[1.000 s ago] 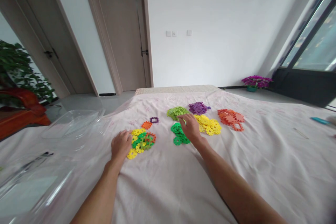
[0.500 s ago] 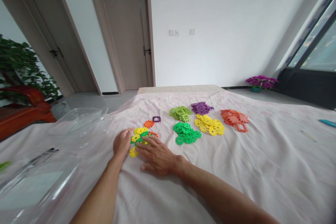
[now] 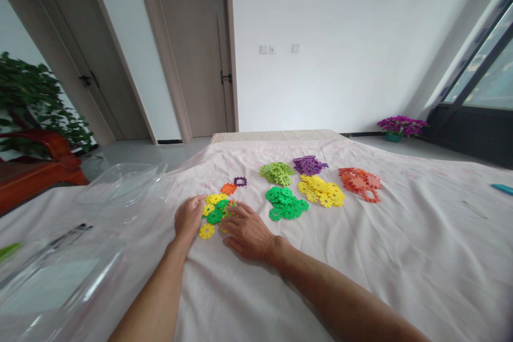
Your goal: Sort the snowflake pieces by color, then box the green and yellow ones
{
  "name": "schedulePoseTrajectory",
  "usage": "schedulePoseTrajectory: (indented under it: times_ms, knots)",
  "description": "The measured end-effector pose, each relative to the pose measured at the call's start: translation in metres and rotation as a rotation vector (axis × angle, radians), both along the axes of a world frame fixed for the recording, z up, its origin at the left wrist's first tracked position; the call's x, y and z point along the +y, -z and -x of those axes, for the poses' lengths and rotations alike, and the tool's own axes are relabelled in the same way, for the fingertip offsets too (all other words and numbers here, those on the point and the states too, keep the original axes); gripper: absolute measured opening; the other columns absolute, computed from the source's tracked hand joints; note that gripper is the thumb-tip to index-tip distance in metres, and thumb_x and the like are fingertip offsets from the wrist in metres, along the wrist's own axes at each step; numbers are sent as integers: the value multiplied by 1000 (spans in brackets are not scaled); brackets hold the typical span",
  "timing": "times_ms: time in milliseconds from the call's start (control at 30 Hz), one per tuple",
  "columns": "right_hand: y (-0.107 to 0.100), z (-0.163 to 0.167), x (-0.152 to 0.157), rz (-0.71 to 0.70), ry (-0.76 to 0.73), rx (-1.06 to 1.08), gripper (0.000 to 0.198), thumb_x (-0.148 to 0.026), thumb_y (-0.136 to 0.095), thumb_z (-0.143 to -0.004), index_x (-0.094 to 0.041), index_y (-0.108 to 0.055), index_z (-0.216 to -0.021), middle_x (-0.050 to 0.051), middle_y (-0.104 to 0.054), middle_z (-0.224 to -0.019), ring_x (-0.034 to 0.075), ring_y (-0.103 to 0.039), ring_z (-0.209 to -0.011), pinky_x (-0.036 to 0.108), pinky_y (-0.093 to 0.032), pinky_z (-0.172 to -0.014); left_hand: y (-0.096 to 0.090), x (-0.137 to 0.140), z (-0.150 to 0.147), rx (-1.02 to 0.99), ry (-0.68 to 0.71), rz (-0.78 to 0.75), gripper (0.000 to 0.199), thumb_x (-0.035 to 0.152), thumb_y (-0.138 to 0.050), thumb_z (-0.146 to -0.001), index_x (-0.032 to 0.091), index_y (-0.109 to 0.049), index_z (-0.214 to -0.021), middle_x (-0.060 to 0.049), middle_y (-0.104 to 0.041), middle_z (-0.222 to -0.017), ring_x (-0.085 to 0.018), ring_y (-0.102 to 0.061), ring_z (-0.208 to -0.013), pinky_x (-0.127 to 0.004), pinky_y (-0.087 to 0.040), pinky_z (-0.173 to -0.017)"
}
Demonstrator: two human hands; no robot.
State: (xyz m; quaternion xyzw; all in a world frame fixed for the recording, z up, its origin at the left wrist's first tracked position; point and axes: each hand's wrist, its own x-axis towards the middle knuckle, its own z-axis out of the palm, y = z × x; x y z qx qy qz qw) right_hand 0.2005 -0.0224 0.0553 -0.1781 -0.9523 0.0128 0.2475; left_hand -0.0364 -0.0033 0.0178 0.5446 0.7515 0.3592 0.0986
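A small mixed heap of flat plastic notched pieces lies between my hands, with green notched discs [image 3: 215, 217] and yellow notched discs [image 3: 207, 231] showing. My left hand [image 3: 187, 220] rests against the heap's left side, fingers extended and holding nothing I can see. On the heap's right side lies my right hand [image 3: 249, 232], palm down, fingers spread and covering some pieces beneath. Just beyond the heap are an orange square piece [image 3: 228, 188] and a purple square frame [image 3: 235, 182]. What lies under the right fingers is partly hidden.
Sorted piles stand to the right: light green [image 3: 277, 173], purple [image 3: 308, 164], yellow [image 3: 320, 191], green [image 3: 286, 204] and orange [image 3: 358, 179]. Clear plastic containers [image 3: 114, 246] sit at left on the wrinkled cloth [image 3: 385, 267]. A blue object [image 3: 502, 189] lies far right.
My right hand has drawn slightly right, uncovering more of the green discs and the near yellow disc. My left hand stays at the heap's left side. The view has shifted slightly.
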Motion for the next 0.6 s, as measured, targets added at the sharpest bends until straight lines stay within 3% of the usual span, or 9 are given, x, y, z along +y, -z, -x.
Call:
schedulePoseTrajectory:
  times_ms: [200, 600]
  knots:
    - [4, -4, 2, -45, -39, -23, 13, -23, -54, -92, -22, -66, -87, 2, -73, -92, 22, -49, -124, 42, -24, -116, -1, -1, -2, 77, 12, -10, 38, 29, -42, -90, 23, -69, -115, -4, -71, -122, -19, -64, -110, -27, -44, -93]
    - [3, -13, 6, -39, -52, -34, 18, -35, -61, -89, -24, -67, -101, 3, -72, -93, 22, -53, -112, 42, -32, -107, -1, 0, -4, 222, 34, -15, 36, 26, -41, -89, 22, -69, -112, -5, -70, -119, -20, -61, -112, -29, -41, -99]
